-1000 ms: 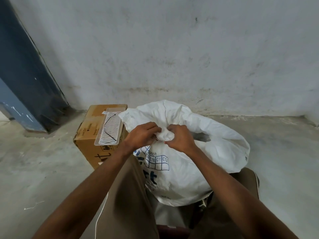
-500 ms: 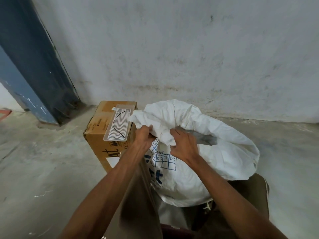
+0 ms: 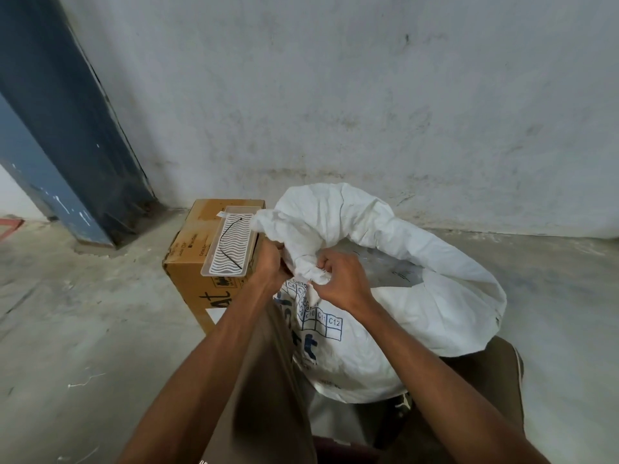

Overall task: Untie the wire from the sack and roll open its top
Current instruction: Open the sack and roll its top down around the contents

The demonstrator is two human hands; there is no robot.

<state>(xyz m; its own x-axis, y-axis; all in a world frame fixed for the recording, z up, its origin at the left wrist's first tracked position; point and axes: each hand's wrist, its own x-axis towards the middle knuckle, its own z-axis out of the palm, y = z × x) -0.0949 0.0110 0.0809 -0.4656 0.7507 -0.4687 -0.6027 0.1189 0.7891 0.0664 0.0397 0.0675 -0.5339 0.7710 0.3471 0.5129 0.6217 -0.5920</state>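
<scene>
From the head view, the white sack [image 3: 385,316] sits between the person's knees, near and right of centre, its top partly open so that a rolled rim curves round the far and right side. Both hands meet at the bunched fabric on the sack's near left edge: the left hand [image 3: 273,262] grips the cloth from the left with curled fingers, and the right hand [image 3: 341,283] pinches a twisted knot of cloth just beside it. A black wire [image 3: 231,241] lies in a clear tray [image 3: 231,244] (patterned with wavy lines) on top of a cardboard box [image 3: 201,262], which stands just left of the sack and touches its fabric at the far corner. Left of the box the concrete floor [image 3: 83,329] is open out to a blue door frame [image 3: 67,128] at the far left; right of the sack the floor runs free to the wall [image 3: 368,95], which stands close behind the sack's far edge. Compared with half a second ago, the hands have drawn closer together on the bunched cloth, the right hand now curled tighter round the knot, and the mouth of the sack gapes wider on the right.
</scene>
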